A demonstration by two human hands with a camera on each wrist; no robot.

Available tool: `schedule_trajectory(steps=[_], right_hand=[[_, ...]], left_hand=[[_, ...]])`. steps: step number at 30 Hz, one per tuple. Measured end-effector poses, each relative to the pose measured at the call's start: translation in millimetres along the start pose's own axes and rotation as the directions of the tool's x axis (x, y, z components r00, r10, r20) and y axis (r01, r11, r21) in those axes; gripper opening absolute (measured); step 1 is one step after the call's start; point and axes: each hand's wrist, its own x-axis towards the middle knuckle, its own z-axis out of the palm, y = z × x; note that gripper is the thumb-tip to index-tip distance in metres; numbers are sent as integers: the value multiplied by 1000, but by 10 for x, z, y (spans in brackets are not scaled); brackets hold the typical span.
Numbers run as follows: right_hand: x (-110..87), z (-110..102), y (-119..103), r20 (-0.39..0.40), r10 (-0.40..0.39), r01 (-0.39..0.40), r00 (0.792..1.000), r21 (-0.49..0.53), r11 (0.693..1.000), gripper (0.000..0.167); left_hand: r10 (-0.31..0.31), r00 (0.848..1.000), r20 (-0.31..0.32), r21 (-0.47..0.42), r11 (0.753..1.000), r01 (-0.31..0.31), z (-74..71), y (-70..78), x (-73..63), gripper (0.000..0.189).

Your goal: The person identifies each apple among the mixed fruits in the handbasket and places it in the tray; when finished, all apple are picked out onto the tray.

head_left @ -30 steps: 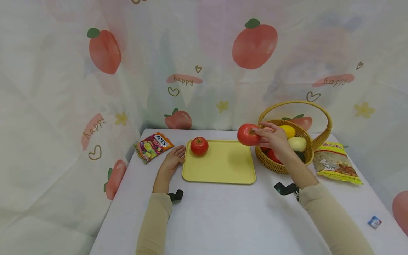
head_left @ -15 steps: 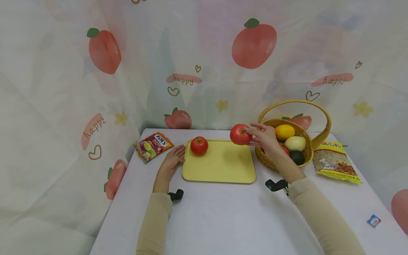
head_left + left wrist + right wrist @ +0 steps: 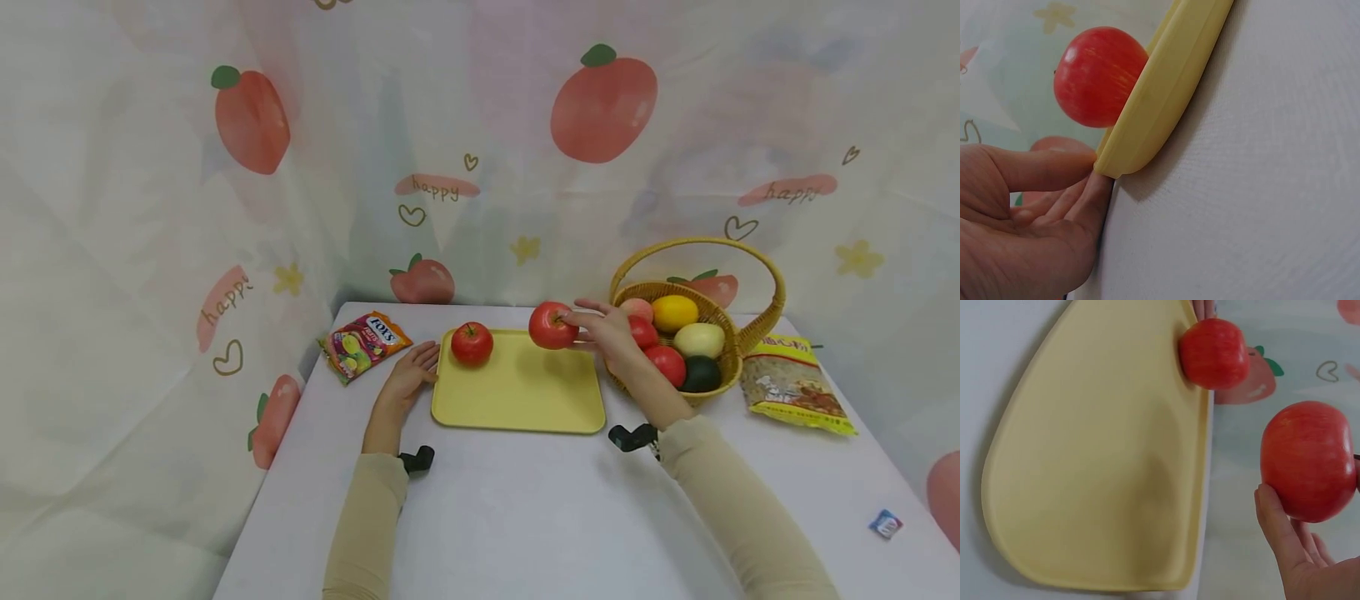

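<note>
My right hand (image 3: 609, 335) holds a red apple (image 3: 553, 325) by thumb and fingertips, raised over the right back part of the yellow tray (image 3: 517, 396). In the right wrist view the apple (image 3: 1307, 461) hangs clear of the tray, its shadow falling on the bare surface. A second red apple (image 3: 472, 344) sits in the tray's back left corner. Beside the tray's left edge lies my left hand (image 3: 408, 375), fingers extended. The left wrist view shows that hand's thumb (image 3: 1054, 169) touching the tray's rim, with the other fingers low along its outer side.
A wicker basket (image 3: 729, 367) with a tall handle stands right of the tray, holding a lemon (image 3: 675, 313) and several other fruits. A yellow food bag (image 3: 797, 387) lies beyond it. A candy bag (image 3: 365, 343) lies at the back left, a small blue packet (image 3: 886, 524) at front right.
My right hand has carried its apple leftward from the basket's edge to over the tray, and slightly lower. More of the basket's fruit shows. My left hand and the other apple stay put.
</note>
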Motion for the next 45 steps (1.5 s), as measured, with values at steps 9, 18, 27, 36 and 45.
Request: schedule_trajectory(steps=[9,18,27,36,45], right_hand=[[93,149,110,-3,20,-20,1000,66,998,73],[210,326,227,-15,52,-51,999,60,997,73],[322,408,421,-69,101,-102,993,-16,995,76],[344,446,478,-82,102,-106,991,-45,993,77],[335,473,462,-75,130,-131,989,-8,991,73]], left_hand=[[8,1000,8,-2,1000,-8,-14,1,26,83],[4,1000,9,-4,1000,-4,-11,15,0,81],[10,1000,9,-27,1000,-10,-6,4,-5,82],[11,1000,9,-19,1000,-11,-11,-16,29,81],[19,1000,10,-11,1000,-19,-26,-30,43,81]])
